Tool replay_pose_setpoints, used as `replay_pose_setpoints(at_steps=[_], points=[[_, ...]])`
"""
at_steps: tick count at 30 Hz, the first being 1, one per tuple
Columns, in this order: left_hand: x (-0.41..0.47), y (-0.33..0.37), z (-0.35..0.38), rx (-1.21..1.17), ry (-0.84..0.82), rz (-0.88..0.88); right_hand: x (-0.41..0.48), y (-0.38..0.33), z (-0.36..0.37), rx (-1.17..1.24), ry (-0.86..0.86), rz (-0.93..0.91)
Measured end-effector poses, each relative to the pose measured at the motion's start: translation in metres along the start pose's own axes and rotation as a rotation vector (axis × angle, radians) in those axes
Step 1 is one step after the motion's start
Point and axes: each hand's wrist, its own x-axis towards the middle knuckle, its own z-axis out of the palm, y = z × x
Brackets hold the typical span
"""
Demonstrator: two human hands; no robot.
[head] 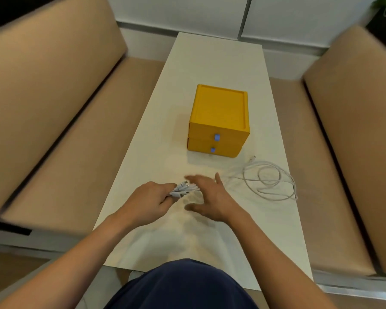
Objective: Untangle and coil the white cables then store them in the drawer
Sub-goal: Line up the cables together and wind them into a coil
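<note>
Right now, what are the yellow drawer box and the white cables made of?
The yellow drawer box looks like matte plastic: even colour, moulded rim, though painted wood is possible. The white cables seem rubbery plastic, bending in soft loops.

Soft, even indoor light, faint shadows; wide-angle bending at edges, motion blur on the right hand (210, 197).
</note>
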Motion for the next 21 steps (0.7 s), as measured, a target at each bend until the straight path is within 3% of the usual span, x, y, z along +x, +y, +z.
replay_pose_setpoints(at_steps=[2, 6, 8, 10, 12, 14, 16, 17, 21], points=[[-0.001, -0.003, -0.002, 0.034, -0.016, -0.023, -0.001, 0.002, 0.002, -0.008, 0.012, 0.026], [-0.003, -0.007, 0.002, 0.004, -0.096, -0.119, -0.008, 0.028, -0.014, -0.319, 0.134, 0.116], [-0.003, 0.000, 0.008, -0.243, -0.081, -0.165, -0.013, 0.042, -0.017, -0.391, 0.279, 0.068], [-0.001, 0.008, 0.008, -0.649, 0.063, -0.292, -0.019, 0.053, -0.024, -0.441, 0.399, 0.068], [0.001, 0.013, 0.002, -1.060, 0.185, -0.406, -0.026, 0.061, -0.028, -0.529, 0.246, 0.130], [0.002, 0.018, -0.008, -1.295, 0.218, -0.430, -0.034, 0.064, -0.031, -0.604, -0.118, 0.225], [0.004, 0.024, -0.015, -1.398, 0.234, -0.420, -0.043, 0.051, -0.044, -0.481, -0.387, 0.259], [0.004, 0.027, -0.017, -1.422, 0.244, -0.418, -0.045, 0.039, -0.053, -0.380, -0.418, 0.220], [0.004, 0.036, -0.017, -1.488, 0.259, -0.373, -0.042, -0.031, -0.073, 0.157, -0.117, -0.001]])
